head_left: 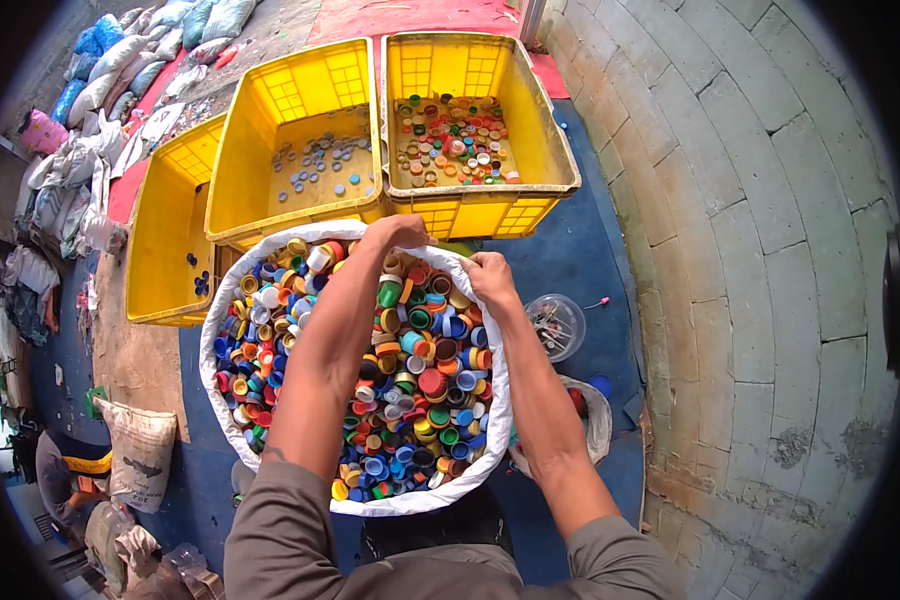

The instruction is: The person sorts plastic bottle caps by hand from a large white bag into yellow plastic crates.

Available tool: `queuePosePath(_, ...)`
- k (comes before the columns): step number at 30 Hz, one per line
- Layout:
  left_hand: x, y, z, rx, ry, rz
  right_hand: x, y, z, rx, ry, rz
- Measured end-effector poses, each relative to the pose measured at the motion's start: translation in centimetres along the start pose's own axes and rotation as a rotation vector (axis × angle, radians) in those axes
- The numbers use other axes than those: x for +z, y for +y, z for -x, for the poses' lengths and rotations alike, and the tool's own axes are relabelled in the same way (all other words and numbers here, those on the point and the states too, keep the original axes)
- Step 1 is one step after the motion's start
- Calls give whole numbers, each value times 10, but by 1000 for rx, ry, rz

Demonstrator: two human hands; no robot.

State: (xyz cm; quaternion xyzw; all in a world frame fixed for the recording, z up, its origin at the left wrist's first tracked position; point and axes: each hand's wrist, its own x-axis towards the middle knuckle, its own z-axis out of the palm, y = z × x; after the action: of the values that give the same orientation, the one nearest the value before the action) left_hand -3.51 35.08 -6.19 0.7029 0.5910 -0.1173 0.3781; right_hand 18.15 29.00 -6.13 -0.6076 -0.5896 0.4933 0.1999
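Observation:
A wide white sack (222,400) with a rolled rim stands before me, full of mixed coloured bottle caps (432,382). My left hand (400,232) is closed on the far rim, its fingers mostly turned away from view. Close by on the right, my right hand (490,276) grips the same rim with bent fingers. My left forearm crosses over the caps and hides some of them. Just beyond the sack are a yellow crate (400,186) holding mostly red, green and white caps, and another yellow crate (232,190) with pale blue-grey caps.
A third yellow crate (160,240) at left holds a few dark blue caps. Right of the sack are a clear round tub (556,328) and a small white bag (598,425). A block wall (750,280) bounds the right side. Filled sacks and a person (65,470) are at left.

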Motion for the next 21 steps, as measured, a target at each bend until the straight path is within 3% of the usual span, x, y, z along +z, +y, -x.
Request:
queuePosePath(1, -16, 10, 6, 14, -96, -132, -8, 3, -5, 47, -145, -230)
queuePosePath(3, -14, 6, -1, -91, -18, -44, -14, 9, -13, 121, -197, -392)
queuePosePath(5, -10, 8, 7, -148, -4, 162, -10, 36, -32, 180, -239, -188)
queuePosePath(6, 18, -19, -23, -120, 138, 187, 0, 56, -49, 143, -188, 19)
queuePosePath(7, 30, -12, -11, -151, 420, 247, 14, 77, -71, 101, -130, 223)
queuePosePath(8, 35, -7, -4, -114, 509, 245, 25, 85, -83, 56, -64, 426)
queuePosePath(11, 47, -14, 1, 90, 814, 470, 18, 43, -48, -4, 78, 432)
queuePosePath(12, 38, -11, 18, 53, 808, 584, 14, 27, -37, 82, 48, 374)
queuePosePath(16, 19, -62, 70, -36, 1001, 357, 10, -22, -14, 131, 95, 492)
queuePosePath(19, 22, -128, 118, -230, 1113, 186, 24, -32, -19, -169, 279, 525)
queuePosePath(21, 29, -163, 153, -395, 1080, 182, 45, -44, -30, -403, 301, 410)
